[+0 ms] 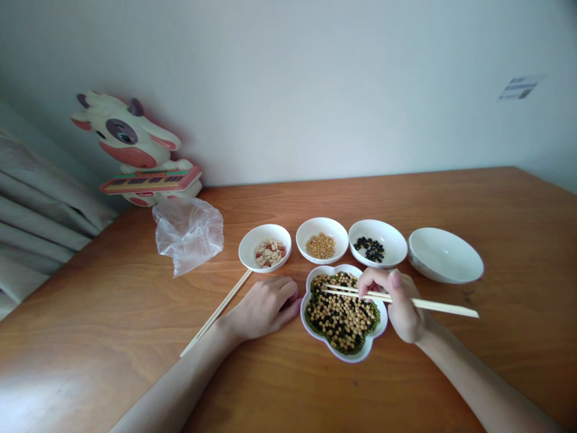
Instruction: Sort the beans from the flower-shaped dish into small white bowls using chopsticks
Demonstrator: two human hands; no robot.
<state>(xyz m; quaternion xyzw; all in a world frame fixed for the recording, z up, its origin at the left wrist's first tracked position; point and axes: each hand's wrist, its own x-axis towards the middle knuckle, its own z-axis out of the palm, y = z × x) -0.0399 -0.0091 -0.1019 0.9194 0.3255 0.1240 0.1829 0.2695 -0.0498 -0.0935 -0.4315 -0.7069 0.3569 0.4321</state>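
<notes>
My right hand (399, 304) grips a pair of light wooden chopsticks (433, 305), their tips over a mix of yellow, black and green beans (340, 316). The mix fills a white flower-shaped dish (352, 359). My left hand (264, 307) rests curled on the wooden table (112, 319), holding nothing, just left of the dish. Beside that hand lies a second pair of chopsticks (216, 313). Behind the dish stand white bowls of peanut pieces (265, 248), yellow soybeans (321, 240) and black beans (377, 243).
A larger white bowl (445, 255) stands to the right of the black beans. A crumpled clear plastic bag (188, 236) lies at the back left, near a cow-shaped toy (128, 141). A grey curtain (31, 222) hangs beyond the left table edge.
</notes>
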